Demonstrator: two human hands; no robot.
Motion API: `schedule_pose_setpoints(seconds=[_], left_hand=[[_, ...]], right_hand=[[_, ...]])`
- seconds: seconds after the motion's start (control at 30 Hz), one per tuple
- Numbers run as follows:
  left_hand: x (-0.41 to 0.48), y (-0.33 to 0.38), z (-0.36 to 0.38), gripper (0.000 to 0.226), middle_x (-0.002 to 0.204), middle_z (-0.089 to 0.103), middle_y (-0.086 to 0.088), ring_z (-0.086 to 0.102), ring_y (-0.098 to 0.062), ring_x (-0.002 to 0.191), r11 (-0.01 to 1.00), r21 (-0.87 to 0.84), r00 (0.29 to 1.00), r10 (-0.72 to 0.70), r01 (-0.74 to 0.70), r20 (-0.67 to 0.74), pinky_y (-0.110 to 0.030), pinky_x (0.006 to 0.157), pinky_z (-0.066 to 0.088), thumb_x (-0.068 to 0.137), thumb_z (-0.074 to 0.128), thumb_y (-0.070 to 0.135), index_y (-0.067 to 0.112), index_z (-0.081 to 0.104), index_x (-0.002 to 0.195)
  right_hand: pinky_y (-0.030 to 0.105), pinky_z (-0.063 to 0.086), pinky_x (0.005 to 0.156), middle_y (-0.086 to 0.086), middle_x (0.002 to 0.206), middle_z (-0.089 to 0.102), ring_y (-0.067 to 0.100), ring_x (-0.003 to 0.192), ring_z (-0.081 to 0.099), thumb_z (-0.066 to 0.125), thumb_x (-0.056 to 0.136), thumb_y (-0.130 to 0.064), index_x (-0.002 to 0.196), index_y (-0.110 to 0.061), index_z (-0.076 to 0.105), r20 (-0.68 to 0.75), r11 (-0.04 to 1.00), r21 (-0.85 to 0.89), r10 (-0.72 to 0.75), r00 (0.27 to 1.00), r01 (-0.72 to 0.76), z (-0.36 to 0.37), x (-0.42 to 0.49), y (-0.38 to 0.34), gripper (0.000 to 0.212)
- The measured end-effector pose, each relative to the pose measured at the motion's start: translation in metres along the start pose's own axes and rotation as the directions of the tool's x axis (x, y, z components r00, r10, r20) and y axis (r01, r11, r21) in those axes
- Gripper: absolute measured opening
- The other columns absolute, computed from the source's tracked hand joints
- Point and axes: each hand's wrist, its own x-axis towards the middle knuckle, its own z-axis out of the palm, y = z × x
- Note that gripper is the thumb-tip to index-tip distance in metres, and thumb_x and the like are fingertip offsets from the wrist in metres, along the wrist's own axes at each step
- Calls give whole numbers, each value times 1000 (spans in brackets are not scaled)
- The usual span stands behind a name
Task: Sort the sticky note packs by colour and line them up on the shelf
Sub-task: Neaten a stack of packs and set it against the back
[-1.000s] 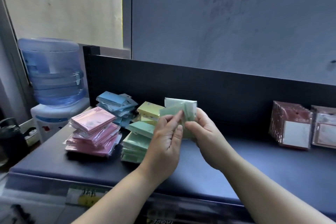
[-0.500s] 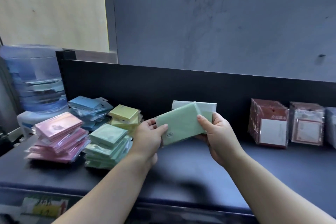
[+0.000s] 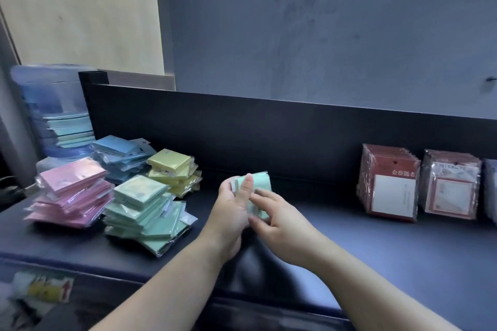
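Observation:
My left hand (image 3: 233, 204) grips a few green sticky note packs (image 3: 260, 185) upright over the middle of the dark shelf (image 3: 376, 244), thumb across their face. My right hand (image 3: 271, 215) touches the same packs from the right with curled fingers. To the left lie four loose piles: pink packs (image 3: 72, 191), green packs (image 3: 146, 212), blue packs (image 3: 118, 153) and yellow packs (image 3: 173, 169).
Red-framed note packs (image 3: 388, 183) stand in rows against the shelf's back panel (image 3: 269, 131) on the right, with a second row (image 3: 450, 185) beside them. A water dispenser bottle (image 3: 51, 105) stands past the shelf's left end. A price label (image 3: 43, 286) hangs on the shelf's front edge.
The green packs went from flat and spread between both hands to upright and gathered in my left hand. Both hands dropped closer to the shelf surface.

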Motion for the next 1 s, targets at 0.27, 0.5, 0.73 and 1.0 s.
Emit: schedule_pose_setpoints(seconds=[0.27,0.5,0.73,1.0], left_hand=[[-13,13,-29,20,94,69,-16,64,-26,84,944,305,983,158,-124,-91,-44,79,54,91,52,-4,14,61,93],[-23,68,-87,20,90,67,-5,66,-18,80,913,209,887,395,-351,-240,-36,70,56,93,52,-1,19,58,94],[-14,108,-157,16,92,65,-4,64,-24,85,915,155,790,401,-373,-464,-35,69,53,95,52,7,23,54,92],[4,113,-182,10,84,66,-8,64,-25,75,964,-51,853,205,-260,-480,-35,67,52,94,52,8,16,58,92]], right_hand=[[9,36,78,-10,103,53,5,90,54,56,91,-17,117,-21,62,-98,994,-109,-39,994,29,-17,12,8,27],[14,38,47,-8,85,60,7,61,51,52,92,-15,106,-25,49,-140,998,52,-38,989,45,-1,48,-23,18],[19,39,83,-3,116,59,9,97,54,61,89,-36,129,-19,53,-1,992,-98,-76,997,75,56,84,-75,44],[34,39,104,1,138,40,21,128,38,74,63,-58,143,-29,25,204,962,-272,25,979,32,118,111,-103,97]])
